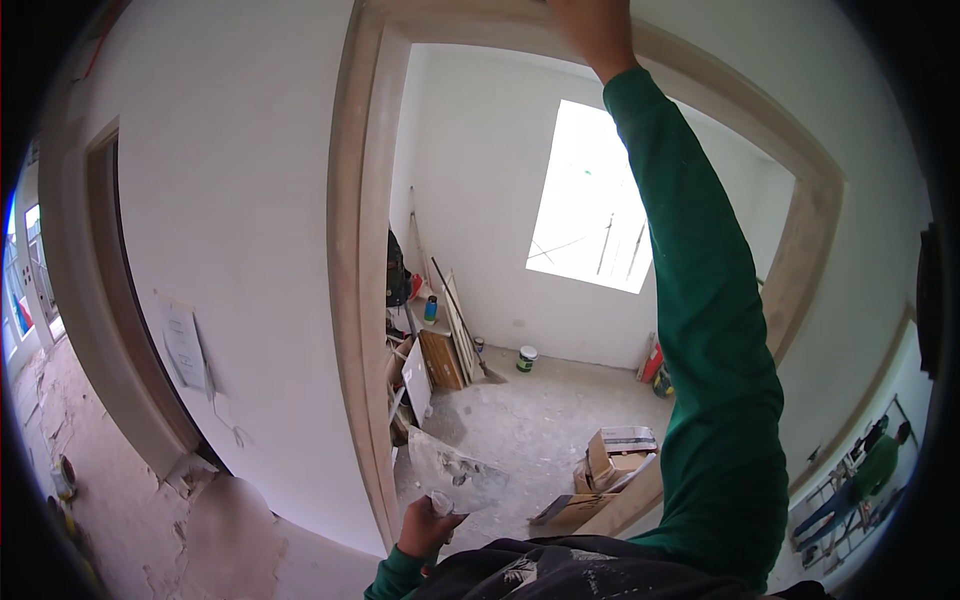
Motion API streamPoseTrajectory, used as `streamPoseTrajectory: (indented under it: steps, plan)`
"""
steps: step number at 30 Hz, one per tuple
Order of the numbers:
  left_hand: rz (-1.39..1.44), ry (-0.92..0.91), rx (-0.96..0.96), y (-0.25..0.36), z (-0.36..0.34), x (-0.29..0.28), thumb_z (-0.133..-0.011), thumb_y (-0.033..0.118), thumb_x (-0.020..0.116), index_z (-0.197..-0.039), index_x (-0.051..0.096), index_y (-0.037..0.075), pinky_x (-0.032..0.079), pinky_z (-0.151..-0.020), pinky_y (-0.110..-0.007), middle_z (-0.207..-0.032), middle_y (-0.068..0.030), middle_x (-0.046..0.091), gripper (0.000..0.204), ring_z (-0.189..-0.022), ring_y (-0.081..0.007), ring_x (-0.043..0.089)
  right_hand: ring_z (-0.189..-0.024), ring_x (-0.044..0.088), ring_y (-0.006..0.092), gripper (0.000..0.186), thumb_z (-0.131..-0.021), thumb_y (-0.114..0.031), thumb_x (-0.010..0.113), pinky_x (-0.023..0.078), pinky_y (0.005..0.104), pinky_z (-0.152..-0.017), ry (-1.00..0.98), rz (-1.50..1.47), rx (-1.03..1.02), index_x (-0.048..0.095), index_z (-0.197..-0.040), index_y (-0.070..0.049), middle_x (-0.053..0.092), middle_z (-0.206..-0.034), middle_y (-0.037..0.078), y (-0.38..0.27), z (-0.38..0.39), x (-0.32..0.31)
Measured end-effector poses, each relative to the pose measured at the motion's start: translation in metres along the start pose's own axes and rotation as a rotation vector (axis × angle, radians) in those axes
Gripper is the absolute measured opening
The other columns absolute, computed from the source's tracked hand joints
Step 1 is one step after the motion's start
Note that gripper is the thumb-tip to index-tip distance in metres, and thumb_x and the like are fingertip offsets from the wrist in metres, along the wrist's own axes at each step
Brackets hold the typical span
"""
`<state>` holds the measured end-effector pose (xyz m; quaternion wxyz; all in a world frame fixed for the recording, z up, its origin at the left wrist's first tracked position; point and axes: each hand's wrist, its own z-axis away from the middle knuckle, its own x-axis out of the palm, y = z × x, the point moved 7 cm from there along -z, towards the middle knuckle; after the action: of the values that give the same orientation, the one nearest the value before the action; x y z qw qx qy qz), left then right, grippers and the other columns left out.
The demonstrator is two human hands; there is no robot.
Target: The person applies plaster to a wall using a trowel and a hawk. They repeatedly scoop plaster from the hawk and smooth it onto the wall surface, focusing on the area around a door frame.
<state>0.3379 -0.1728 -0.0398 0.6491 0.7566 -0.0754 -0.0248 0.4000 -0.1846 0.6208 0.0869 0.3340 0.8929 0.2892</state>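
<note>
My right arm, in a green sleeve, stretches up across the doorway. My right hand [594, 38] is at the head of the wooden door frame [480, 22]; its fingers are blurred and cut off by the picture's upper edge, so what they hold, if anything, is hidden. Low down near my body, my left hand [428, 527] is closed round the gathered end of a clear plastic sheet or bag [455, 474]. The plastic spreads out beyond the fist, with greyish smudges on it, in front of the door opening.
Through the doorway lie open cardboard boxes [610, 462], a white-and-green bucket [527, 359], a broom [487, 372] and leaning boards [440, 358]. A paper sheet [184, 345] hangs on the left wall. At far right another person [870, 470] in green stands by a metal frame.
</note>
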Motion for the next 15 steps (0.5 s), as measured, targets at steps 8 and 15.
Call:
streamPoseTrajectory:
  steps: [8, 15]
  plan:
    - [0.011, 0.073, 0.093, -0.007, 0.004, -0.012, -0.082, 0.008, 0.073, -0.093, 0.065, -0.003, 0.044, -0.044, -0.029, -0.062, -0.0040, 0.063, 0.018, -0.048, -0.0114, 0.057, -0.090, 0.066, 0.0448, 0.037, -0.085, -0.011, 0.071, 0.053, 0.0460, -0.074, 0.036, 0.077, -0.089, 0.054, -0.116, 0.000, 0.068, -0.093, 0.027, -0.013, -0.008, 0.018]
    - [-0.039, 0.120, 0.163, 0.005, 0.009, -0.016, -0.079, 0.007, 0.074, -0.092, 0.065, -0.003, 0.046, -0.045, -0.029, -0.061, -0.0056, 0.063, 0.019, -0.048, -0.0127, 0.059, -0.093, 0.067, 0.0432, 0.037, -0.087, -0.013, 0.070, 0.053, 0.0437, -0.076, 0.075, -0.031, -0.026, 0.053, -0.117, -0.001, 0.067, -0.095, 0.027, 0.003, 0.002, 0.028]
